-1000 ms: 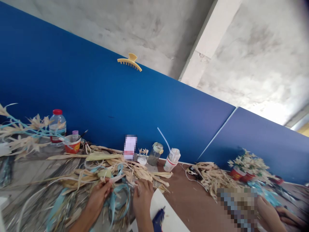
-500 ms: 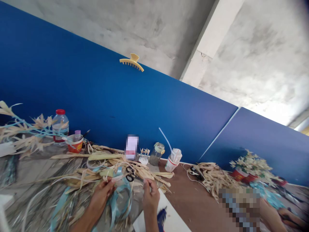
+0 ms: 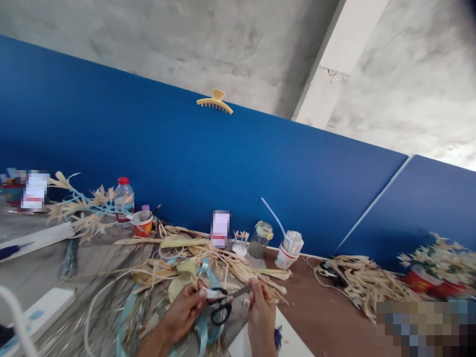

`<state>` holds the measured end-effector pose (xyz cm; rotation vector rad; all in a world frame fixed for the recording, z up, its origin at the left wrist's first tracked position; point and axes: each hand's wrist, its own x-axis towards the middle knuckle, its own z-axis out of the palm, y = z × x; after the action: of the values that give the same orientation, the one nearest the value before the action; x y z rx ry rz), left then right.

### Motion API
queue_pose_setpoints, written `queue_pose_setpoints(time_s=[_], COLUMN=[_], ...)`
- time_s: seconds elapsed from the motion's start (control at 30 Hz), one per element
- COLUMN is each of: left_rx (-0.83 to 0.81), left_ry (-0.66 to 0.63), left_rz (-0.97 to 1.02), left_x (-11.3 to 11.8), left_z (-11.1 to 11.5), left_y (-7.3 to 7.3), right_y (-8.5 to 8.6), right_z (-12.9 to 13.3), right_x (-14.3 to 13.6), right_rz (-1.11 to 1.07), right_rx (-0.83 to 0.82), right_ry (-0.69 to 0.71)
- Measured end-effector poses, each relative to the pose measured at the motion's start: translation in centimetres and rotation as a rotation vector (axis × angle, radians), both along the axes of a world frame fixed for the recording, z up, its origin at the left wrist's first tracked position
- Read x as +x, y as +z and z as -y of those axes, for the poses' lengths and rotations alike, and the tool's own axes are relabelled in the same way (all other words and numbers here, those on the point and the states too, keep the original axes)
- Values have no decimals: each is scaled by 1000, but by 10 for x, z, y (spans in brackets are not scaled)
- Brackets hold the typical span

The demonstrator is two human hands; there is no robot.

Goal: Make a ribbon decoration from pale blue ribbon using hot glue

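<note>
Scissors (image 3: 230, 298): off the husk pile where they lay half a second ago, now lifted between the two hands at lower centre, black loops toward the left and blades toward the right

View: swung so that the yellow claw clip (image 3: 215, 102) sits further right along the top of the blue partition (image 3: 148, 129), with a phone (image 3: 36, 191) now showing at the left edge

Right hand (image 3: 261, 310): thumb and fingertips pinched together on the blade end of the scissors, no finger in the loops

Left hand (image 3: 182, 312): fingertips closed on a white strip (image 3: 214, 294), the black loops just beside; I cannot tell whether they touch

Grip on the scissors: the step in hand looks like a change of hold, since the blades and not the loops are in the fingers

Black loops: to use the scissors, the next move calls for a thumb and finger through them, the white strip kept pinched and fingertips clear of the edges

Light-blue ribbon (image 3: 203, 329): hanging in loose loops below the hands, lower centre, near enough to snag

Corn husks (image 3: 238, 270): heaped untidily behind the hands, centre of the frame

White sheet (image 3: 293, 332): lower centre right, a blue tool (image 3: 277, 337) on it mostly hidden by the right wrist

Back row: jar (image 3: 260, 240) and paper cup (image 3: 286, 258) right of centre, red-capped bottle (image 3: 124, 201) at left
</note>
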<state>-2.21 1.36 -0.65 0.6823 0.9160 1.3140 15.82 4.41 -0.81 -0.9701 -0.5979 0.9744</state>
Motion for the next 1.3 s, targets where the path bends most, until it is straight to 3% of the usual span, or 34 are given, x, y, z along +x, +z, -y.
queue_pose_setpoints(time_s=[0.2, 0.33, 0.4, 0.53, 0.6, 0.8, 0.93, 1.17, 1.3], left_rx=[23, 18, 29, 55, 79, 101, 71, -43, -76], left_ry=[-42, -70, -85, -6, 42, 85, 60, 161, 173], left_rz=[195, 244, 301, 472, 552, 659, 606, 464, 423], left_x=[0, 3, 5, 3, -1, -6, -3, 1, 3], left_z=[0, 0, -1, -5, -6, -6, -6, -7, -7], left_y=[0, -2, -4, -5, -2, 5, 2, -2, 0], right_y=[2, 2, 4, 11, 13, 4, -7, -9, -7], right_z=[5, 6, 10, 24, 29, 26, 24, 30, 30], right_x=[-3, -6, -14, -32, -37, -40, -50, -53, -56], right_rz=[232, 114, -30, -188, -205, -153, 72, 216, 213], right_rx=[-22, -46, -21, 69, 94, 17, 104, 131, 135], right_ry=[-25, 26, 171, 610, 717, 742, 646, 755, 699])
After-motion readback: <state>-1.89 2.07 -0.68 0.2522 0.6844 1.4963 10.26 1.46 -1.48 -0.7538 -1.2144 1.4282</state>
